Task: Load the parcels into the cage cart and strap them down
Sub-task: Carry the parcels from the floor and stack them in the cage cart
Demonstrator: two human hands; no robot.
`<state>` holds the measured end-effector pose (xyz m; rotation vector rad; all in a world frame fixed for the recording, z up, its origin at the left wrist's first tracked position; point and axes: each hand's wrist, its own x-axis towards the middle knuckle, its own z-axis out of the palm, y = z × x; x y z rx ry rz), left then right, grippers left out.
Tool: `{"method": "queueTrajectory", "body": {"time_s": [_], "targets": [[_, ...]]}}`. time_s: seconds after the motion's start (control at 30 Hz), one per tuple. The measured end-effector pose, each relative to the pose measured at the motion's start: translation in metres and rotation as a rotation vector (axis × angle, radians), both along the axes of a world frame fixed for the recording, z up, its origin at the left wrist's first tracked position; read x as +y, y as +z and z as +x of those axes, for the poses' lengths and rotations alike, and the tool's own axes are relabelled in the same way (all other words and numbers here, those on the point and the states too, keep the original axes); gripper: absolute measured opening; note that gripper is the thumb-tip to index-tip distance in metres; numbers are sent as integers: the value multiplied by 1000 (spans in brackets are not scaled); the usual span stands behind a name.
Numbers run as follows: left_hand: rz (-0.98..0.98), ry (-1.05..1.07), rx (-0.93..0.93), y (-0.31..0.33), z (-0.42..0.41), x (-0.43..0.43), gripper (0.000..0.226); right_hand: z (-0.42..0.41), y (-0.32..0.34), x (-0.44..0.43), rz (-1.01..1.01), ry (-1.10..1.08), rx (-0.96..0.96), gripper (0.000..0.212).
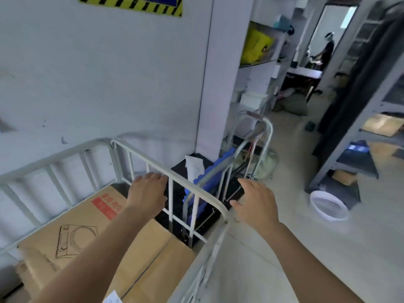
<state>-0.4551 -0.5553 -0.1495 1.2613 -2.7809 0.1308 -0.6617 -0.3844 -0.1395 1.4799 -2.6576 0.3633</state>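
Note:
A white metal cage cart stands against the wall at lower left. Inside lie a brown cardboard parcel with a red label and a line drawing, and a second plain brown parcel beside it. My left hand reaches over the cart's right-hand top rail, fingers extended at the rail, holding nothing. My right hand hovers open just outside that rail near the cart's corner, fingers spread. No strap is visible.
A folded hand trolley with blue parts leans beyond the cart by a white pillar. Grey shelving stands at right, a white basin on the floor before it. A person stands far back at a table.

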Motion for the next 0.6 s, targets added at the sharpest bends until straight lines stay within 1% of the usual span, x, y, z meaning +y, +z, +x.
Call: {"method": "queueTrajectory", "body": {"time_s": [0.03, 0.13, 0.3, 0.4, 0.6], "targets": [[-21, -40, 13, 8, -11, 7, 51, -4, 8, 16, -20, -38, 10, 65], [-95, -161, 46, 32, -44, 33, 47, -12, 27, 66, -61, -157, 42, 60], [-142, -378, 97, 61, -95, 103, 44, -21, 46, 162, -79, -347, 97, 51], [-143, -492, 102, 74, -118, 158, 48, -16, 56, 229, -77, -454, 125, 52], [-144, -688, 122, 89, -134, 278, 49, 12, 76, 367, -23, -664, 135, 59]]}}
